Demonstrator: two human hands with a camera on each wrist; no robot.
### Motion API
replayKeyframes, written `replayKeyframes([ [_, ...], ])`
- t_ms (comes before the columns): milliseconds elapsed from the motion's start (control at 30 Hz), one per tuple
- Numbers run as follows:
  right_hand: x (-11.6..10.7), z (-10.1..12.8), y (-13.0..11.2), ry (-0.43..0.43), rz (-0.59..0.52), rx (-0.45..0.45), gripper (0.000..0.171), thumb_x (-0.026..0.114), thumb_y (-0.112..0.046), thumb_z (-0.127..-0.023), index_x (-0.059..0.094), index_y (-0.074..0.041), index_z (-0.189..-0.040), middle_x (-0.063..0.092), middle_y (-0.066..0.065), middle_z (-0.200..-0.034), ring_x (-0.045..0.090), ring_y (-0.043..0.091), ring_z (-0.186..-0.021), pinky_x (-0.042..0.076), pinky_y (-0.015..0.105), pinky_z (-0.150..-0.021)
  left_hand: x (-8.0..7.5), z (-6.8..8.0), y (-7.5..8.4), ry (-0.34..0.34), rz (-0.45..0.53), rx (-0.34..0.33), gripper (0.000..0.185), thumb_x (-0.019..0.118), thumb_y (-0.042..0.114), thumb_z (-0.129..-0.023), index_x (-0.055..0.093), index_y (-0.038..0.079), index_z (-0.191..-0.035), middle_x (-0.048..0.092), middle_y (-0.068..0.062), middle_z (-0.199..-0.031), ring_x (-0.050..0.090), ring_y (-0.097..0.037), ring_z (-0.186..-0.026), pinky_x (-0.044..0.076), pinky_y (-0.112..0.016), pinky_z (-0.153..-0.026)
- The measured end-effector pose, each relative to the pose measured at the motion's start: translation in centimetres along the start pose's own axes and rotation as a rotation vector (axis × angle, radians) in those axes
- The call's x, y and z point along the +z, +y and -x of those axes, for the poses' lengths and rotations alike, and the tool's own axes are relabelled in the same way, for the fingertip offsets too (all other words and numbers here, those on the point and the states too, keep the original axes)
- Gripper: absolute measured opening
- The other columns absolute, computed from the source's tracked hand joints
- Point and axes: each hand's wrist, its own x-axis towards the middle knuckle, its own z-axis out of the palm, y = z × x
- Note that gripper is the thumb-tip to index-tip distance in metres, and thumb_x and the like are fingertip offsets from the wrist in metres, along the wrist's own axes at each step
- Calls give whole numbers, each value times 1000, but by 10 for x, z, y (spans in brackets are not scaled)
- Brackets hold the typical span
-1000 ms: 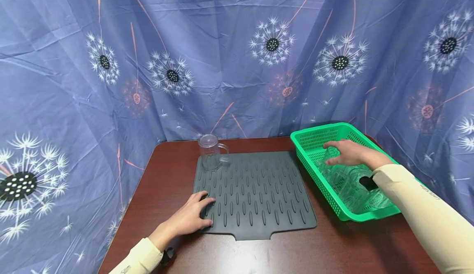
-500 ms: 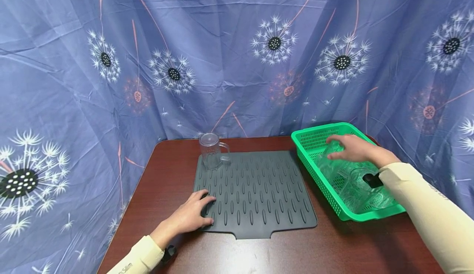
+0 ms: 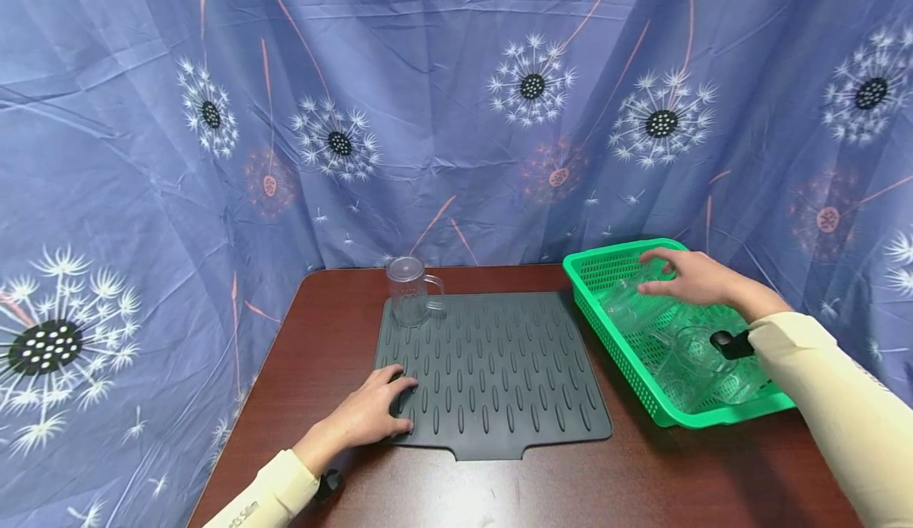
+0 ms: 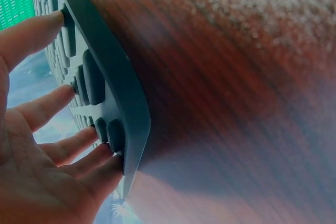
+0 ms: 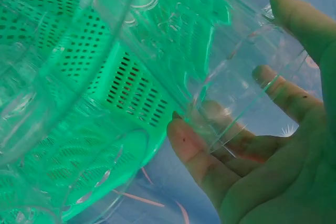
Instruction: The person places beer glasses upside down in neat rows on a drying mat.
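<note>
Since 1 s ago, right hand lifted slightly, fingers curled round clear glass above green basket. Left hand flat, fingers straight, pressing grey mat on surface. 1 mug on mat; perhaps 3 glasses left in basket.

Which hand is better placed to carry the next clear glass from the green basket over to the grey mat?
The right hand: its fingers are curled round a clear glass in the green basket. The left hand lies flat on the near left corner of the grey mat, apart from the basket.
</note>
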Motion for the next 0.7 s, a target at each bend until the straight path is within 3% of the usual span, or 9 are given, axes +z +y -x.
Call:
replayKeyframes([
  [200, -8, 0, 0, 26, -23, 11, 68, 66, -52, -94, 49, -10, -144, 60, 27, -124, 59, 39, -111, 51, 49, -75, 1, -1, -1, 12, 18, 11, 63, 82, 34, -82, 61, 15, -138, 42, -18, -152, 38, -38, -142, 47, -60, -99],
  [433, -19, 3, -4, 32, -74, 31, 72, 63, -53, -95, 43, -9, -149, 56, 31, -130, 58, 44, -114, 52, 50, -74, 2, 0, -3, 24, 40, 37, 64, 82, 30, -82, 60, 11, -138, 42, -21, -152, 38, -40, -142, 43, -55, -107],
  [700, -23, 6, -7, 85, -141, 59, 66, 62, -55, -95, 46, -16, -147, 55, 27, -136, 54, 42, -122, 52, 51, -78, 1, 0, -4, 19, 54, 55, 64, 82, 28, -82, 59, 10, -139, 41, -24, -151, 37, -42, -142, 42, -56, -108],
])
